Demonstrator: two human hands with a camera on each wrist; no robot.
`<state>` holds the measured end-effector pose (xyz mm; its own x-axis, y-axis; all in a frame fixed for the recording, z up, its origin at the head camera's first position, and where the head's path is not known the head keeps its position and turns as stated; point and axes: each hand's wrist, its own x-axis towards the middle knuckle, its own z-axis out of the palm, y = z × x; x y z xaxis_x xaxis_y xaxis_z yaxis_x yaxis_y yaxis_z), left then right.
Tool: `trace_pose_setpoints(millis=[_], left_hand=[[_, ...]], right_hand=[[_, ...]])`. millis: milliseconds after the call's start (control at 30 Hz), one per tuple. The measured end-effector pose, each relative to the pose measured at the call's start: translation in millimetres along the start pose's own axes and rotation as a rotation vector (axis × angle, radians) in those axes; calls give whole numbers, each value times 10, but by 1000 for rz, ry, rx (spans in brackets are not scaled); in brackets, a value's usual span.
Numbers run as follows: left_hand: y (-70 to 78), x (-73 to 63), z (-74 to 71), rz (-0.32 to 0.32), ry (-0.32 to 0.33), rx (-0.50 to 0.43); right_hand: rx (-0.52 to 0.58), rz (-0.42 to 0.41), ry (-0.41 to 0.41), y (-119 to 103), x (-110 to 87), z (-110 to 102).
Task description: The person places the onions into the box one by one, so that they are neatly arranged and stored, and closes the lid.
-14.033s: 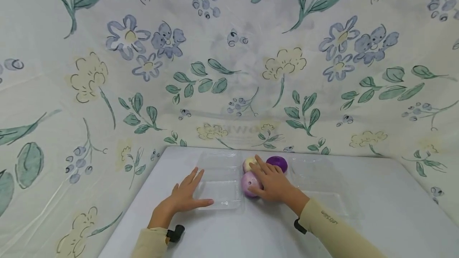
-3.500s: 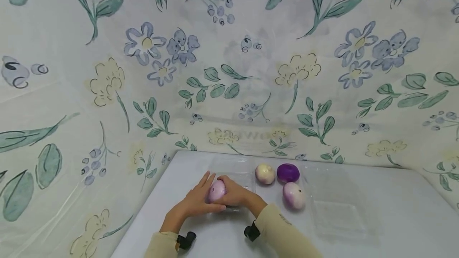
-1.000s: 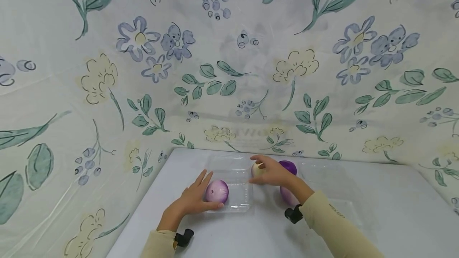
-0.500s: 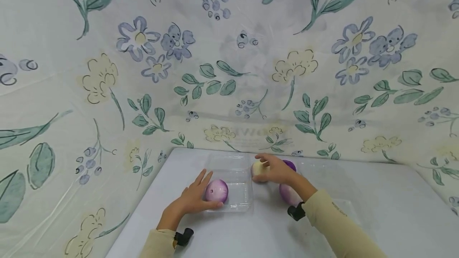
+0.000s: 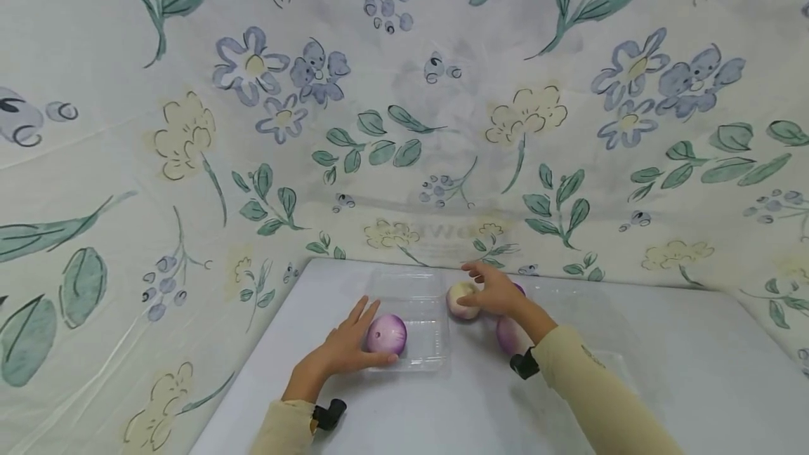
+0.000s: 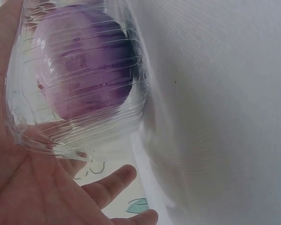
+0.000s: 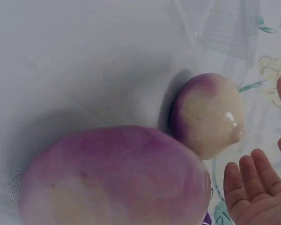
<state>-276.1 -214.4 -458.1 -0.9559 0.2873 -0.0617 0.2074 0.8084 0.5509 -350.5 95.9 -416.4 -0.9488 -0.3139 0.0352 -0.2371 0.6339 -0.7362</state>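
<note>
My left hand (image 5: 338, 348) rests along the left side of a clear plastic container (image 5: 428, 346), fingers extended and thumb across its near edge. Inside the container's near half lies a glossy purple-and-white onion (image 5: 387, 335), seen through the ribbed wall in the left wrist view. To the right, my right hand (image 5: 499, 293) hovers at a pale, cream-topped onion (image 5: 459, 305) on the table, its thumb overlapping that onion. The right wrist view shows those fingers (image 7: 255, 176) spread beyond the pale onion. A pink-purple onion (image 5: 508, 335) sits under the right wrist, partly hidden.
A dark purple onion (image 5: 521, 288) is mostly hidden behind the right hand. Another clear plastic container (image 5: 588, 300) stands farther right on the white table (image 5: 442, 413). Floral cloth (image 5: 430, 160) hangs behind the table's back edge.
The onion has gone from the table into the left container, where both hands were on it earlier. My right hand has since moved to the pale onion, lately drifting slightly right. The left hand stays.
</note>
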Motion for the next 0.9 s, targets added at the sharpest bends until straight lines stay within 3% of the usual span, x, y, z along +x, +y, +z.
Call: trace_pose_setpoints(millis=[433,600,900], left_hand=[[-7,6,21,-11,-7,-13],[-10,18,26,-13,-2,-6],[-7,22,18,-9,-4,-3]], right_hand=[[-21,77,3,109,106,103],[-28,62,-15,157,148,111],[-49,131,-48,150,190,178]])
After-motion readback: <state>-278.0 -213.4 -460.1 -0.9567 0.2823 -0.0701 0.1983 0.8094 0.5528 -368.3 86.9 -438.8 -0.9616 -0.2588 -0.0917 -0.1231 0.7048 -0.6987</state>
